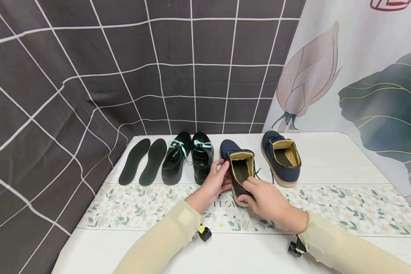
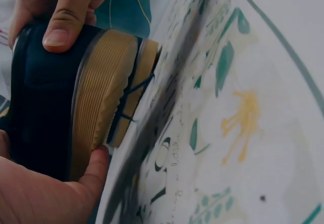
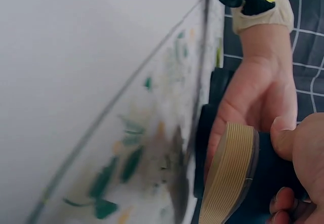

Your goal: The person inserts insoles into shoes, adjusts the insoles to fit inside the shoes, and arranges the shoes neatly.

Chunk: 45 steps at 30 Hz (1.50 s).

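A navy lace-up shoe (image 1: 230, 146) with a tan sole and yellowish lining is between the two hands, toe toward the back. The left hand (image 1: 214, 182) holds its left side, with fingers against the sole edge in the left wrist view. At the heel, the right hand (image 1: 268, 201) pinches the back rim, fingers curled over into the opening and thumb outside. The dark inner sole (image 1: 240, 170) shows inside the shoe. The heel (image 2: 45, 77) looks raised off the cloth in the left wrist view. The ribbed sole (image 3: 230, 173) faces the right wrist camera.
The matching navy shoe (image 1: 283, 167) stands to the right. Left of the hands are two black shoes with mint laces, one (image 1: 174, 167) beside the other (image 1: 203, 167). Two black insoles (image 1: 135, 161) lie farther left. A floral strip (image 1: 137, 207) crosses the white table; a grid curtain (image 1: 171, 49) hangs behind.
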Available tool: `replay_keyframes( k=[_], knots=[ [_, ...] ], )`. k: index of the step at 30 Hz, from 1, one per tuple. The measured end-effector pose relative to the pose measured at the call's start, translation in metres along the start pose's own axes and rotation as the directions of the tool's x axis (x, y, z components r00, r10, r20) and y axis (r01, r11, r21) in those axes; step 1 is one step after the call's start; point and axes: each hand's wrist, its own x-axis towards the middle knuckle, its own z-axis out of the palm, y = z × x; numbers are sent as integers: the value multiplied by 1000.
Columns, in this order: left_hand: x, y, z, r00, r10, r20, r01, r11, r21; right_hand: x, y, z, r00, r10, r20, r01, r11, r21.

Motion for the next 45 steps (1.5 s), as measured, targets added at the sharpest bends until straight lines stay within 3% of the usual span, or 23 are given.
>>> replay_keyframes(
  k=[9,15,21,29,34,38,42,45],
  knots=[
    [-18,18,5,995,84,50,-82,996,-43,5,-3,-27,994,-75,-75,72,997,-38],
    [-34,27,8,982,125,143,-120,992,-42,-2,-7,-43,984,-121,-127,117,992,-38],
    [-45,34,12,939,198,282,-179,979,-92,-9,-13,-64,975,-140,-174,135,990,-44],
    [-60,53,23,878,273,393,-227,961,-162,-16,-15,-94,960,-148,-236,141,989,-44],
    [-67,64,26,856,270,441,-207,960,-188,-22,-13,-110,954,-159,-256,155,987,-34],
    [-71,69,27,837,260,481,-211,965,-155,-27,-12,-124,940,-180,-289,172,984,-55],
    [-72,70,25,836,265,480,-246,964,-104,-30,-7,-136,923,-202,-329,189,979,-72],
    [-70,68,21,847,265,460,-259,963,-77,-33,-1,-143,912,-200,-359,175,979,-101]
  ],
)
